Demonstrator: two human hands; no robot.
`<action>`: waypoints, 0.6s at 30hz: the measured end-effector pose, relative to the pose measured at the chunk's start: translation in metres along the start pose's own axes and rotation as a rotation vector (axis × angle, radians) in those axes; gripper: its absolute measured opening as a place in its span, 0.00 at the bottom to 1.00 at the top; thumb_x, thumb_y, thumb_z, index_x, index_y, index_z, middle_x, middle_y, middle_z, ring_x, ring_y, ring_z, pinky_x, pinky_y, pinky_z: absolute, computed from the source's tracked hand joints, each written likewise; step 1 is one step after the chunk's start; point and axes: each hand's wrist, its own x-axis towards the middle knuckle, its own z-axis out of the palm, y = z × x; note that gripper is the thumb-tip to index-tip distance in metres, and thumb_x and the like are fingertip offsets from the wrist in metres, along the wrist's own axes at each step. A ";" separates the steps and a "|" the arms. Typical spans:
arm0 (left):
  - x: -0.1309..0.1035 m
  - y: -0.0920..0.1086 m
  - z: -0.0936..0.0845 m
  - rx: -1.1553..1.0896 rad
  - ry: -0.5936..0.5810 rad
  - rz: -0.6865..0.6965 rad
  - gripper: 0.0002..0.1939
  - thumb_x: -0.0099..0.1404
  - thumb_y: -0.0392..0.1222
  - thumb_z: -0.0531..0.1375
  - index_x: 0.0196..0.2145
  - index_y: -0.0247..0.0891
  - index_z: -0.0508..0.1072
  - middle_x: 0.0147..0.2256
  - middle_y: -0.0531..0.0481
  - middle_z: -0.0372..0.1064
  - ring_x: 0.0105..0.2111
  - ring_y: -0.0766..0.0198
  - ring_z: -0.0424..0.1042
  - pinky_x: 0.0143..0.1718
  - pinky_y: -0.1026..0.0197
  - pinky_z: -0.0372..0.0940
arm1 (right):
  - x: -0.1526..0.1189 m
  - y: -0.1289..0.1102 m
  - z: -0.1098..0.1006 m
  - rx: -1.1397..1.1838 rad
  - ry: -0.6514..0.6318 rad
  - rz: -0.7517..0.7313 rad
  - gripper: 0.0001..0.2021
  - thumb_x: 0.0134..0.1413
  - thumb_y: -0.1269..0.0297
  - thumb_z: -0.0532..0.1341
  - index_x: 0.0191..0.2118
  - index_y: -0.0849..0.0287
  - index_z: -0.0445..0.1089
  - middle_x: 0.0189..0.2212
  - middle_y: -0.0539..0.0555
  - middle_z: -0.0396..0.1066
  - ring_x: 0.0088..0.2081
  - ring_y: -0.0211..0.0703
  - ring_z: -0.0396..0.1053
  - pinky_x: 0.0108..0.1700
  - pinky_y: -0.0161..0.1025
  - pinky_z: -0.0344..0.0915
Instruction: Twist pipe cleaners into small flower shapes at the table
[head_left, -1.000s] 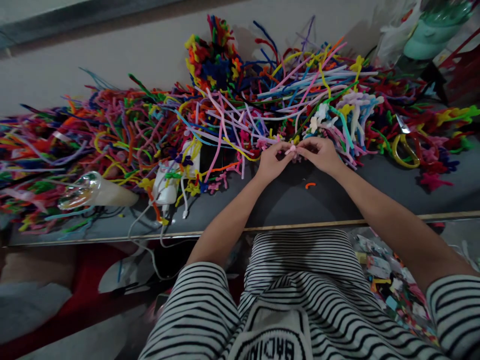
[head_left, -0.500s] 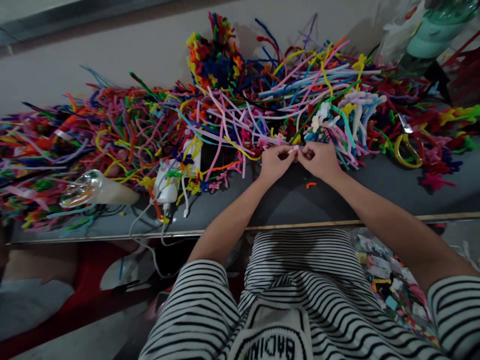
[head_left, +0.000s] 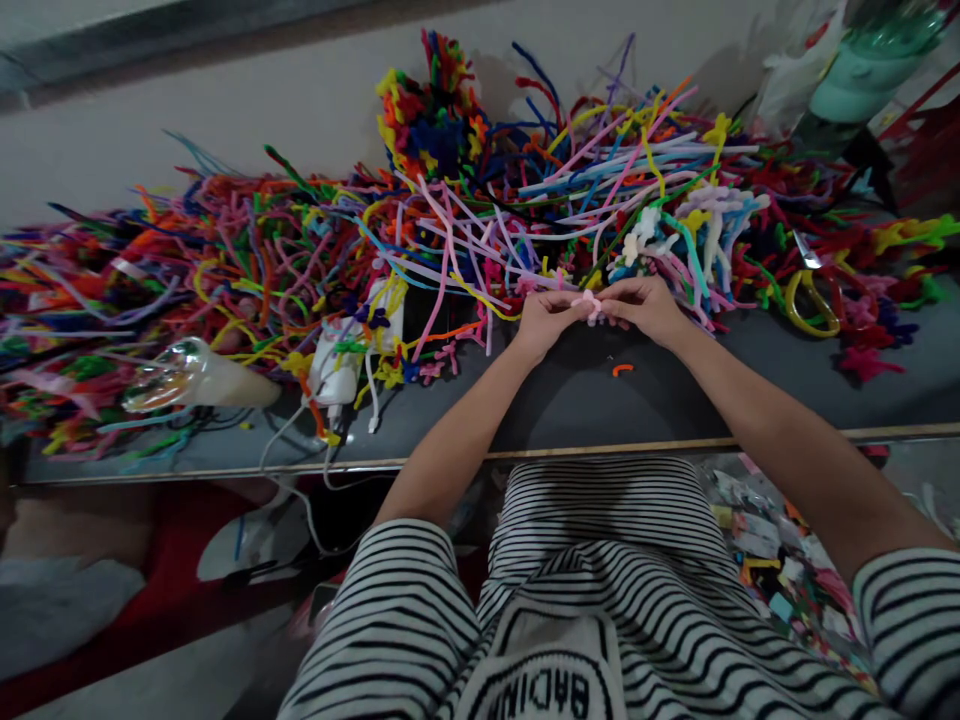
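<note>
Left hand [head_left: 546,325] and right hand [head_left: 651,312] meet fingertip to fingertip, each pinching the same small pink fuzzy piece [head_left: 589,304] — it sits between them, above the counter [head_left: 592,420]. On the body side of the hands lies a short orange scrap [head_left: 622,370]. Just beyond them spreads a heap of coloured fuzzy stems [head_left: 480,230]. Well to the right of the right hand rest yellow-handled scissors [head_left: 814,308]; left of the left hand, a white power adapter [head_left: 334,372] — with a cable — lies beside the stems.
</note>
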 end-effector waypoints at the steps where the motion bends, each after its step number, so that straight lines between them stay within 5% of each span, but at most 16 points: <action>1: -0.001 0.001 0.001 0.002 0.012 0.003 0.22 0.51 0.60 0.76 0.33 0.38 0.85 0.33 0.49 0.82 0.33 0.65 0.79 0.41 0.61 0.75 | 0.000 0.001 0.000 0.002 0.005 0.003 0.24 0.42 0.43 0.77 0.35 0.60 0.80 0.22 0.51 0.73 0.20 0.35 0.65 0.19 0.35 0.59; 9: -0.005 -0.004 0.004 0.143 0.038 0.087 0.15 0.56 0.53 0.75 0.31 0.37 0.85 0.30 0.49 0.82 0.29 0.66 0.77 0.33 0.64 0.71 | 0.001 0.003 0.001 -0.013 -0.007 -0.009 0.23 0.35 0.51 0.81 0.32 0.58 0.74 0.24 0.50 0.73 0.22 0.34 0.67 0.23 0.35 0.63; 15: 0.001 -0.013 0.002 0.166 0.056 0.106 0.13 0.62 0.51 0.71 0.38 0.37 0.85 0.32 0.49 0.82 0.31 0.66 0.77 0.37 0.62 0.72 | -0.004 -0.001 0.008 -0.061 0.025 -0.079 0.21 0.47 0.46 0.76 0.37 0.56 0.75 0.28 0.51 0.76 0.28 0.38 0.72 0.30 0.37 0.69; 18: 0.001 -0.013 0.003 0.362 0.027 0.160 0.09 0.65 0.46 0.68 0.39 0.38 0.84 0.35 0.48 0.82 0.34 0.64 0.78 0.41 0.59 0.72 | -0.003 0.002 0.009 -0.059 0.045 -0.095 0.21 0.50 0.45 0.74 0.40 0.56 0.75 0.31 0.52 0.77 0.28 0.38 0.72 0.30 0.38 0.69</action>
